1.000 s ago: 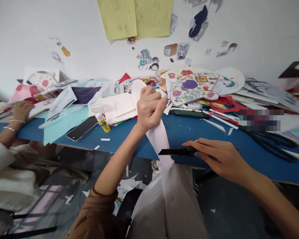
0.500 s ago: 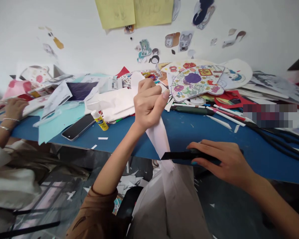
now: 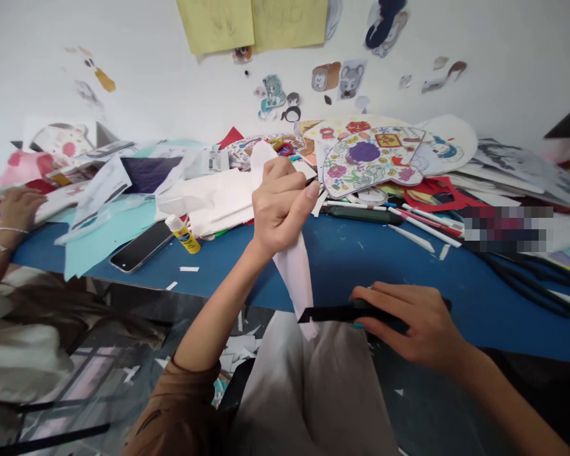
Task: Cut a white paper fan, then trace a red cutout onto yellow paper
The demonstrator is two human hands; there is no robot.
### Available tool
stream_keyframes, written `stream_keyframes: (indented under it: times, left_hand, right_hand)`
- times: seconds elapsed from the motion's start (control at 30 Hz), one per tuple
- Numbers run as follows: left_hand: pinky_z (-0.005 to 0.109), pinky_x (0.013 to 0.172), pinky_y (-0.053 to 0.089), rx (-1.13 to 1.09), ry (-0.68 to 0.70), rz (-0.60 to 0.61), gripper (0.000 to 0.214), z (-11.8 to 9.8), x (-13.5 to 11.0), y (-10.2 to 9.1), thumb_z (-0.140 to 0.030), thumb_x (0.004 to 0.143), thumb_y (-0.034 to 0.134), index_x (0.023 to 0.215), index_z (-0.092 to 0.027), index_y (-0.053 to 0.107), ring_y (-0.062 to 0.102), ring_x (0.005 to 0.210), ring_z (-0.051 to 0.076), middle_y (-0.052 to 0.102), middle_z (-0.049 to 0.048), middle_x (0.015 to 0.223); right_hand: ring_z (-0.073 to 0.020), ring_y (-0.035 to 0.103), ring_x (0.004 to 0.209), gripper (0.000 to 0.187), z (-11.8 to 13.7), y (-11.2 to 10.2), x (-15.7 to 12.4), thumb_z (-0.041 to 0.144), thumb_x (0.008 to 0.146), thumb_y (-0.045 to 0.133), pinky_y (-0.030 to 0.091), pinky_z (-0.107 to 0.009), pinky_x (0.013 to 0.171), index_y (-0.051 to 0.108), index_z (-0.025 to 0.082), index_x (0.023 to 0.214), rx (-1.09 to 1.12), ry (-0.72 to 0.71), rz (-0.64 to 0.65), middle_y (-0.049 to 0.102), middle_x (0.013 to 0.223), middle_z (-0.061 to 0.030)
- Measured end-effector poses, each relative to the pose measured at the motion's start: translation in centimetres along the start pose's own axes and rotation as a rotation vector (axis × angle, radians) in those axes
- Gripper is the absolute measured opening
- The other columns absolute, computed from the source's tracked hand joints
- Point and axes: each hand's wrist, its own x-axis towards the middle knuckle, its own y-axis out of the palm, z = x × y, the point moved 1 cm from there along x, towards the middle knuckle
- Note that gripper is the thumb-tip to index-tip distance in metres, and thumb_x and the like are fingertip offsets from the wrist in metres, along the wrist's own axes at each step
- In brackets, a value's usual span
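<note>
Head view: left hand [image 3: 282, 206] grips downward-pointing paper strip [image 3: 293, 272]; right hand [image 3: 408, 320] grips black tool [image 3: 335, 313].

Your left hand [image 3: 282, 206] is above the blue table [image 3: 342, 266], back from its front edge, curled in a tight fist: fingers [image 3: 280, 180] wrapped, thumb [image 3: 310, 192] on top, tip pointing right. Left wrist [image 3: 260, 250] cocked slightly. Left forearm [image 3: 218, 316] angles up from a brown sleeve [image 3: 180, 405]. Your right hand [image 3: 408, 323] is at the table's front edge, to the left hand's lower right, palm down, fingers pointing left, lightly curled and closed. Right forearm [image 3: 513, 399] is bare, running off toward lower right.
</note>
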Motion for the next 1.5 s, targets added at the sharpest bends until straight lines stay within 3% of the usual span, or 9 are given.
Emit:
stream_keyframes:
  times: [0.23, 0.37, 0.5, 0.67, 0.83, 0.93, 1.13, 1.4, 1.5]
  left_hand:
    - [0.039, 0.064, 0.032, -0.051, -0.053, 0.009, 0.049, 0.0, -0.3, 0.3, -0.032, 0.093, 0.043, 0.048, -0.019, 0.031, 0.039, 0.053, 0.014, 0.029, -0.0022, 0.046]
    - [0.041, 0.071, 0.031, -0.091, -0.069, -0.052, 0.05, 0.4, -1.1, -0.2, -0.039, 0.094, 0.038, 0.05, -0.019, 0.028, 0.045, 0.064, 0.016, 0.031, -0.0005, 0.049]
    - [0.042, 0.078, 0.03, -0.141, -0.071, 0.021, 0.049, 1.4, -1.7, -0.4, -0.046, 0.093, 0.037, 0.053, -0.019, 0.027, 0.049, 0.077, 0.018, 0.035, 0.0003, 0.053]
    - [0.04, 0.073, 0.029, -0.177, -0.043, 0.069, 0.05, 1.4, -1.2, -0.1, -0.046, 0.091, 0.042, 0.051, -0.019, 0.028, 0.046, 0.071, 0.017, 0.033, -0.0002, 0.052]
    - [0.038, 0.062, 0.025, -0.13, -0.016, -0.078, 0.051, 0.1, -0.5, -0.4, -0.026, 0.093, 0.046, 0.047, -0.018, 0.028, 0.035, 0.058, 0.013, 0.027, -0.001, 0.048]
    - [0.039, 0.063, 0.026, -0.096, -0.06, -0.107, 0.052, -0.1, -0.7, -0.7, -0.028, 0.093, 0.046, 0.045, -0.019, 0.027, 0.037, 0.058, 0.015, 0.027, -0.0007, 0.047]
    - [0.046, 0.075, 0.03, -0.069, -0.152, -0.048, 0.054, 0.3, -1.4, -0.8, -0.045, 0.093, 0.038, 0.049, -0.018, 0.024, 0.05, 0.072, 0.021, 0.037, 0.0006, 0.051]
    - [0.04, 0.063, 0.026, -0.079, -0.074, -0.13, 0.053, -0.2, -0.7, -0.5, -0.029, 0.094, 0.042, 0.044, -0.018, 0.025, 0.041, 0.058, 0.017, 0.027, -0.0002, 0.046]
    - [0.039, 0.061, 0.027, -0.057, -0.039, -0.159, 0.055, 0.0, -0.7, -0.4, -0.033, 0.094, 0.042, 0.045, -0.017, 0.023, 0.04, 0.057, 0.016, 0.027, -0.0001, 0.046]
  right_hand:
    - [-0.0107, 0.063, 0.063, 0.016, 0.5, -0.3, -1.8, 0.027, 0.09, 0.052, 0.046, -0.023, 0.057, 0.058, 0.016, 0.099, -0.084, 0.027, -0.046, 0.068, 0.077, -0.0024]
    - [-0.0105, 0.057, 0.054, 0.018, 1.4, 0.5, -3.8, 0.03, 0.091, 0.049, 0.043, -0.025, 0.051, 0.06, 0.015, 0.092, -0.142, -0.062, 0.033, 0.065, 0.069, -0.001]
    - [-0.0114, 0.058, 0.058, 0.017, 2.0, -0.3, -4.7, 0.028, 0.091, 0.048, 0.044, -0.024, 0.054, 0.058, 0.016, 0.098, -0.11, -0.019, 0.01, 0.063, 0.072, -0.0024]
    - [-0.0134, 0.061, 0.067, 0.012, 2.6, -1.7, -3.0, 0.023, 0.089, 0.05, 0.046, -0.025, 0.062, 0.054, 0.018, 0.1, -0.126, 0.092, -0.074, 0.064, 0.078, -0.0036]
    - [-0.0109, 0.064, 0.074, 0.018, 3.4, -0.2, -1.0, 0.021, 0.093, 0.044, 0.047, -0.022, 0.065, 0.055, 0.02, 0.107, 0.025, 0.061, 0.006, 0.067, 0.084, -0.0016]
    - [-0.0107, 0.063, 0.073, 0.023, 3.4, 0.7, -0.5, 0.018, 0.092, 0.044, 0.046, -0.022, 0.063, 0.057, 0.02, 0.111, 0.011, 0.021, 0.011, 0.066, 0.085, -0.0024]
    - [-0.0101, 0.057, 0.061, 0.029, 3.1, 0.7, -0.3, 0.015, 0.091, 0.042, 0.04, -0.024, 0.055, 0.058, 0.02, 0.114, -0.073, -0.023, 0.045, 0.063, 0.084, -0.0022]
    - [-0.011, 0.057, 0.062, 0.028, 2.6, 0.6, -1.0, 0.017, 0.091, 0.042, 0.041, -0.025, 0.055, 0.058, 0.019, 0.114, -0.086, -0.064, 0.1, 0.062, 0.082, -0.0026]
    - [-0.0111, 0.057, 0.061, 0.029, 2.8, 0.8, -0.9, 0.016, 0.09, 0.041, 0.042, -0.025, 0.055, 0.059, 0.019, 0.113, -0.081, -0.094, 0.086, 0.062, 0.081, -0.0028]
